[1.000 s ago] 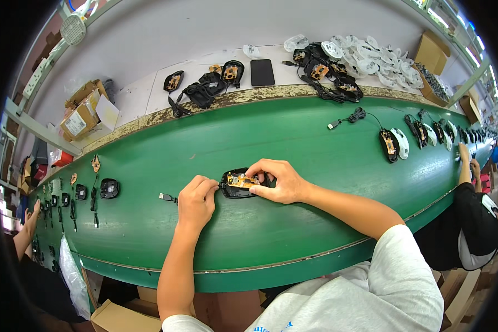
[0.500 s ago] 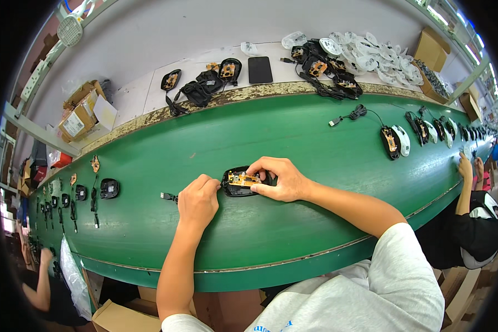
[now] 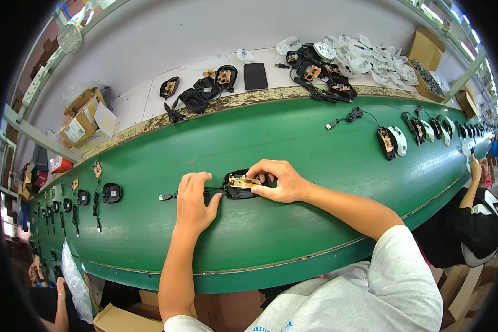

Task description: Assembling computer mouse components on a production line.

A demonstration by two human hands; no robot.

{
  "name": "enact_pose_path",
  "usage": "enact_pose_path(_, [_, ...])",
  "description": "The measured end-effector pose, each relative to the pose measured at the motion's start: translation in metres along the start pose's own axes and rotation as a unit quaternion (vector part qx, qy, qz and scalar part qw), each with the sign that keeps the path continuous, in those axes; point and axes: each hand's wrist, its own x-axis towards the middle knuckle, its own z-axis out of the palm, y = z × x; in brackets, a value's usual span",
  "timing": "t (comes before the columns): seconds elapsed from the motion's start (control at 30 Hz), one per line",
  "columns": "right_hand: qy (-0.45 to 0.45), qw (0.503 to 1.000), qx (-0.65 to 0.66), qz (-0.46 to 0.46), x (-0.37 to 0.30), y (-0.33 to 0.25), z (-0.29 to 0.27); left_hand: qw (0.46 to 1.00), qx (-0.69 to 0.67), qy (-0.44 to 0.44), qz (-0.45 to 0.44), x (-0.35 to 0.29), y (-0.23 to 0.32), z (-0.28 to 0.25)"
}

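Unlike half a second ago, when its fingertips were gathered at the shell's left end, the left hand (image 3: 195, 202) is now spread, its index finger lifted toward the top of the frame and its thumb swung out toward the shell. Its fingers are released, with a wide gap between thumb and forefinger; a thin black cable (image 3: 212, 188) runs through that gap, and whether the skin touches it I cannot tell. Right hand (image 3: 284, 181) and work keep nearly the same place: thumb and fingers grasp the right end of a black mouse shell (image 3: 239, 196), the fingertips at the edges of the orange circuit board (image 3: 240, 181) lying inside it. How hard they press cannot be seen. Shell and board sit at the centre of the frame, on a green belt (image 3: 293, 238), and a USB plug (image 3: 165, 197) lies just left of the left hand.

At left of centre, a small black shell (image 3: 112, 193) rests on the belt. Toward the right, an open mouse base (image 3: 386, 144) lies beside a white cover (image 3: 397, 141), below a coiled cord (image 3: 355, 114). Along the ledge at the top are a dark flat rectangle (image 3: 255, 76) and, at upper right, a heap of translucent covers (image 3: 373, 61). A cardboard box (image 3: 78, 128) stands at upper left. Near the right edge shows a co-worker's hand (image 3: 475, 169).
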Motion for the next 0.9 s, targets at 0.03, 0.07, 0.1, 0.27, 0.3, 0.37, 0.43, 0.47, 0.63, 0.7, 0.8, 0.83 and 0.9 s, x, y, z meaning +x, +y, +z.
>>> enact_pose_path(0.03, [0.0, 1.0, 0.002, -0.001, -0.001, 0.001, -0.001, 1.0, -0.028, 0.008, 0.002, -0.001, 0.003, -0.001])
enact_pose_path(0.07, [0.001, 1.0, 0.004, -0.001, -0.002, 0.002, -0.003, 0.998, -0.055, 0.016, 0.005, -0.001, 0.005, 0.0])
enact_pose_path(0.1, [0.001, 1.0, 0.004, -0.001, -0.002, 0.003, -0.003, 0.998, -0.055, 0.016, 0.005, -0.003, 0.005, 0.001])
enact_pose_path(0.27, [-0.001, 1.0, 0.006, -0.009, -0.003, 0.006, -0.01, 0.992, -0.119, -0.032, -0.007, -0.011, 0.001, 0.016])
enact_pose_path(0.3, [0.002, 1.0, 0.005, -0.011, -0.003, 0.007, -0.011, 0.992, -0.121, -0.034, -0.011, -0.01, 0.002, 0.018])
enact_pose_path(0.37, [0.005, 1.0, 0.003, -0.014, -0.004, 0.01, -0.012, 0.991, -0.123, -0.039, -0.02, -0.007, 0.003, 0.02])
enact_pose_path(0.43, [0.006, 1.0, 0.003, -0.015, -0.004, 0.011, -0.013, 0.991, -0.123, -0.042, -0.026, -0.006, 0.004, 0.023])
enact_pose_path(0.47, [0.006, 1.0, 0.005, -0.013, -0.005, 0.011, -0.014, 0.991, -0.126, -0.042, -0.025, -0.006, 0.004, 0.025])
enact_pose_path(0.63, [0.003, 1.0, 0.007, -0.007, -0.008, 0.01, -0.019, 0.99, -0.13, -0.049, -0.025, -0.004, 0.01, 0.031])
enact_pose_path(0.7, [0.003, 1.0, 0.0, -0.006, -0.009, 0.008, -0.02, 0.99, -0.125, -0.057, -0.028, -0.005, 0.012, 0.032])
enact_pose_path(0.8, [0.008, 1.0, 0.0, -0.009, -0.012, 0.004, -0.021, 0.99, -0.127, -0.061, -0.021, -0.007, 0.011, 0.03])
enact_pose_path(0.83, [0.012, 1.0, 0.004, -0.01, -0.014, 0.004, -0.021, 0.989, -0.133, -0.064, -0.014, -0.007, 0.01, 0.029])
enact_pose_path(0.9, [0.02, 1.0, 0.012, -0.013, -0.016, 0.002, -0.02, 0.987, -0.145, -0.068, 0.0, -0.007, 0.01, 0.024])
